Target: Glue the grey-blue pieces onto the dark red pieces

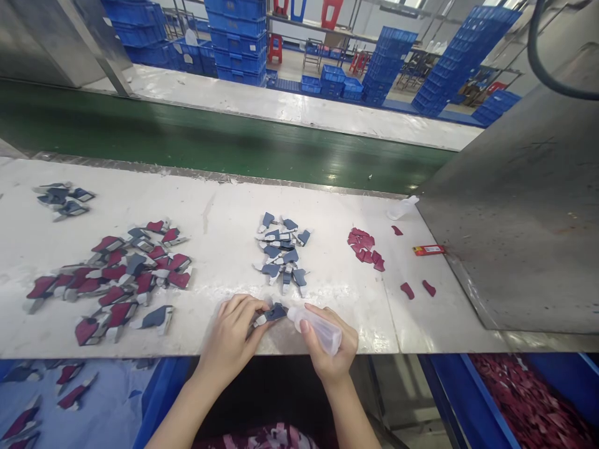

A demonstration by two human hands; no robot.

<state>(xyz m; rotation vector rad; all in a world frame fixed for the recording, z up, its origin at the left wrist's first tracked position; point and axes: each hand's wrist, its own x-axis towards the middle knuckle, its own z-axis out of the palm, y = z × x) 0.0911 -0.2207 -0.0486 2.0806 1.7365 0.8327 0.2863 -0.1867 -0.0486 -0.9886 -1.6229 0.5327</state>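
Note:
Near the table's front edge, my left hand (pixel 238 330) pinches a small dark blue and grey plastic part (pixel 275 312) between thumb and fingers. My right hand (pixel 334 346) is wrapped round a translucent squeeze bottle (pixel 322 330), tilted so that its tip meets or nearly meets the part; I cannot tell if they touch. Just beyond lies a cluster of similar blue and grey parts (pixel 283 249). To the right of it are loose maroon pieces (pixel 362 246). On the left, a larger pile of grey parts with mostly maroon faces (pixel 115 274) is spread out.
A few blue parts (pixel 63 198) lie far left. Toward the right are a small red and yellow packet (pixel 428 250), a clear plastic item (pixel 402 207) and a metal box (pixel 519 206). Behind runs a green conveyor belt (pixel 234 143). Blue bins hold parts below left and maroon pieces (pixel 528 399) below right.

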